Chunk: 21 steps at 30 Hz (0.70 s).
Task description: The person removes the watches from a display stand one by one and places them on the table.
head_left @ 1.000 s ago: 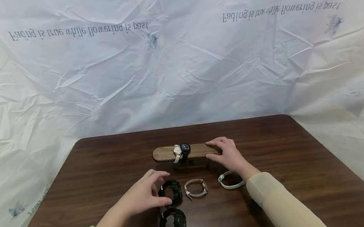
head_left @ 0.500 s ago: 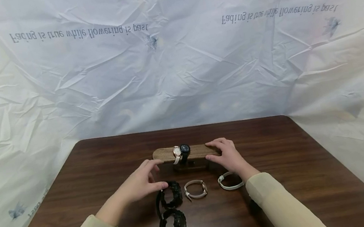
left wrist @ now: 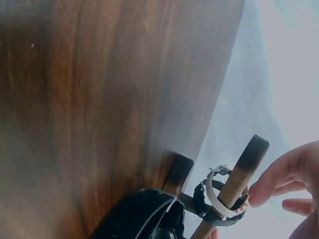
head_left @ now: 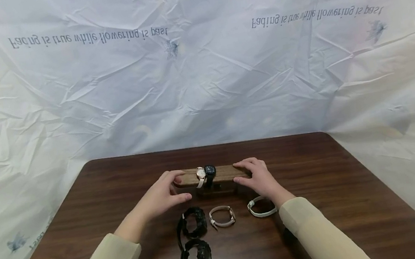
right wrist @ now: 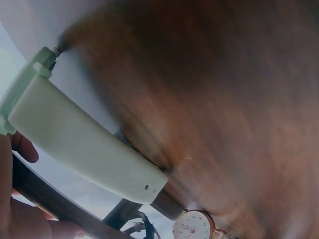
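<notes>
Watch dial (right wrist: 193, 227) — right-wrist view only

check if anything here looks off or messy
Nothing looks damaged or spilled. One oddity: the two black watches lie one in front of the other and seem to touch, while the beige watch and white band lie apart. Both hands, left and right, grip the ends of the stand.
</notes>
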Each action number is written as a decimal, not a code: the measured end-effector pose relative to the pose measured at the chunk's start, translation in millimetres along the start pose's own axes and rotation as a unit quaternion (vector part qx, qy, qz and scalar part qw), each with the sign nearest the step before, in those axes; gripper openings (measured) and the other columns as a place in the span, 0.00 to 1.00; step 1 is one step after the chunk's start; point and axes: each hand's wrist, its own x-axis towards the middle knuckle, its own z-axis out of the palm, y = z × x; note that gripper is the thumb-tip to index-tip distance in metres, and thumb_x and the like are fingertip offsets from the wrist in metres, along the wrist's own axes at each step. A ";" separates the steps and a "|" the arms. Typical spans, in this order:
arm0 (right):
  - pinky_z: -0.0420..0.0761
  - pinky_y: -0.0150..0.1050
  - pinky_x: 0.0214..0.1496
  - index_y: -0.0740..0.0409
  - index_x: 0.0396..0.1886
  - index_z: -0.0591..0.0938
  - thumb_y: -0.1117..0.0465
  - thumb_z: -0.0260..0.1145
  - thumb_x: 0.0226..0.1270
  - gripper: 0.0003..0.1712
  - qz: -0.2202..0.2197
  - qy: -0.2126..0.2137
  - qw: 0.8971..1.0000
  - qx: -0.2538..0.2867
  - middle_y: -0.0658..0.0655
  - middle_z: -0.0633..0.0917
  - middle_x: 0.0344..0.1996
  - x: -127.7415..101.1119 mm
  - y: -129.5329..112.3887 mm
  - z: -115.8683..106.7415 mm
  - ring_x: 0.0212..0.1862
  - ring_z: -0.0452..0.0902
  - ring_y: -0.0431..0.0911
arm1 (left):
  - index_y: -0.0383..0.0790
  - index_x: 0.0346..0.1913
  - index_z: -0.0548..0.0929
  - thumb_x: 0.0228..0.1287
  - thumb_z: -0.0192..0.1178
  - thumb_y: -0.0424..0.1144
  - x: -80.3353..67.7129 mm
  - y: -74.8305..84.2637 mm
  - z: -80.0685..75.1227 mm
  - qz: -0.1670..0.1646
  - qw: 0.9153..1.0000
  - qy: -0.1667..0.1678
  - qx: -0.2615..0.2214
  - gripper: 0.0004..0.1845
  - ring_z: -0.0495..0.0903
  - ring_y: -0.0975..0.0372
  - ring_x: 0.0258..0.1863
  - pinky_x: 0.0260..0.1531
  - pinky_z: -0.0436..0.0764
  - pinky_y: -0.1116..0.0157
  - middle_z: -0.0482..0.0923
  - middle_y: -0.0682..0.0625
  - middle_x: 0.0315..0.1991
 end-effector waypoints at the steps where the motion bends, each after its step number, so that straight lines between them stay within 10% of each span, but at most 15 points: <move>1: 0.63 0.49 0.49 0.35 0.52 0.72 0.38 0.60 0.50 0.27 0.000 -0.001 1.000 0.001 0.46 0.65 0.52 0.0 -0.2 0.0 0.57 0.52 0.49 | 0.51 0.60 0.62 0.45 0.55 0.64 0.7 -0.5 0.1 -0.004 1.000 0.001 0.001 0.39 0.71 0.65 0.33 0.31 0.71 0.65 0.66 0.53 0.45; 21: 0.63 0.51 0.51 0.35 0.52 0.72 0.38 0.60 0.49 0.28 0.007 -0.006 1.000 0.000 0.46 0.65 0.52 0.2 -1.0 0.1 0.58 0.51 0.49 | 0.52 0.58 0.65 0.46 0.58 0.60 15.9 -16.9 0.5 0.002 0.999 0.038 0.034 0.35 0.69 0.58 0.35 0.31 0.69 0.64 0.61 0.50 0.48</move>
